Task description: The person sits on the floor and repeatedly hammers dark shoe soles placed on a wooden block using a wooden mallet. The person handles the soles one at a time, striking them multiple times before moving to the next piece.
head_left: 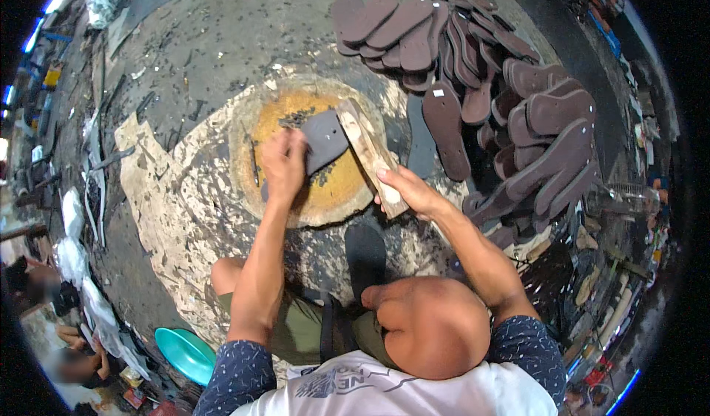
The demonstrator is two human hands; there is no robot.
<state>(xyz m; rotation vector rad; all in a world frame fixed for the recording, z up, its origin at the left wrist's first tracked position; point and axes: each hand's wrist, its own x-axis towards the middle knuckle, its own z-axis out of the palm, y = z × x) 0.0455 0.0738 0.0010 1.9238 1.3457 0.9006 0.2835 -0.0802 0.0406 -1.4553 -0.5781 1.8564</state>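
A grey shoe sole (325, 148) lies across a round wooden stump (344, 189), one small dark hole near its upper end. My left hand (284, 163) is over the sole's left part, its fingers curled but smeared by motion; whether it holds anything is not visible. In my right hand (409, 190) is a pale, worn wooden bat (367, 144), gripped at its lower end. The bat slants up and left, its far end beside the sole's right edge. Small dark scraps (296, 117) are scattered on the stump behind the sole.
A large heap of brown soles (543, 120) spreads over the floor at the right and far right. One sole (444, 129) lies apart at its near side. A teal basin (185, 354) stands at lower left. Other people (74, 360) sit at the far left edge.
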